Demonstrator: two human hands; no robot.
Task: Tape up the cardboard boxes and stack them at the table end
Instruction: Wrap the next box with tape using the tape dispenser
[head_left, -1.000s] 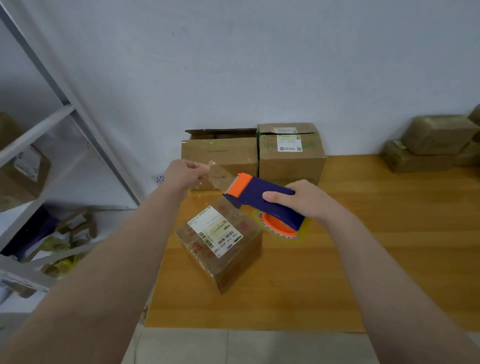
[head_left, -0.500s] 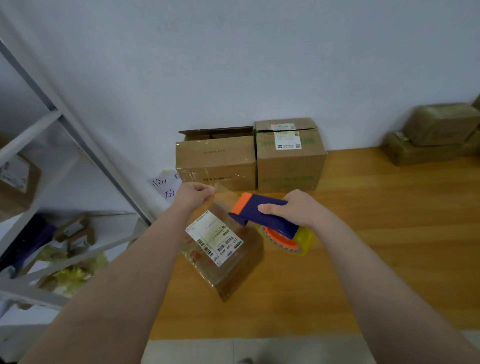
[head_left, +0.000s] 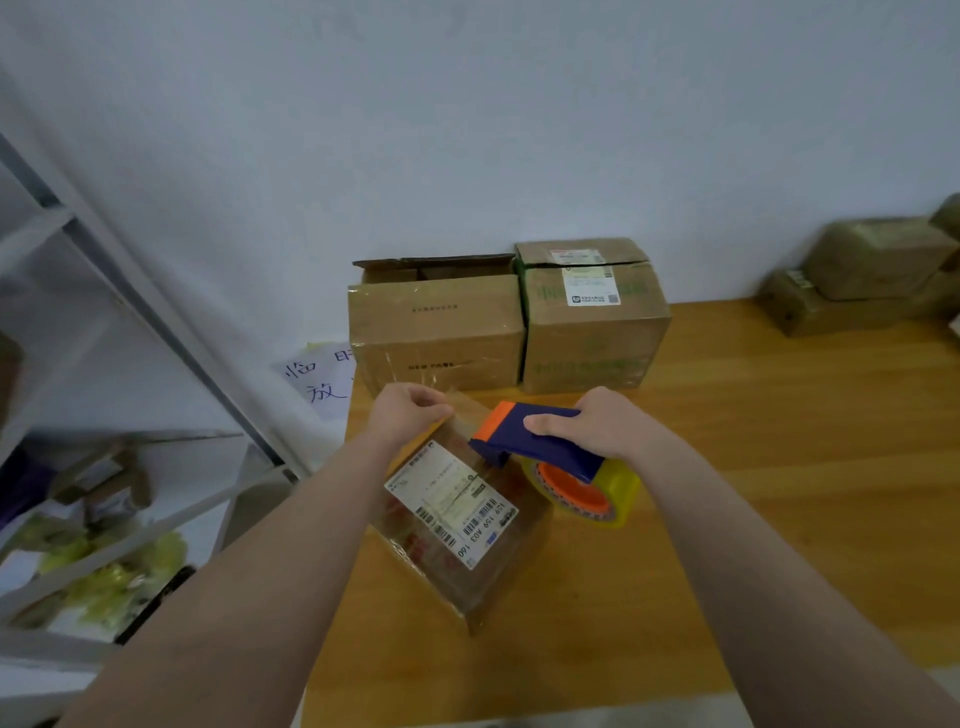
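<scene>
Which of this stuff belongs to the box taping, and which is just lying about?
Job: labelled box, tape dispenser, tape strip, open-topped box, sealed box beside it, perhaps the stacked parcels.
Lying about: handwritten note, metal shelving.

I've got passing room over the bare table (head_left: 789, 467) right of the tape dispenser (head_left: 519, 449), while an open carton (head_left: 436, 332) and a sealed carton (head_left: 592, 338) block the back, a shelf frame (head_left: 156, 322) hems the left, and stacked parcels (head_left: 862, 280) fill the far-right corner.
</scene>
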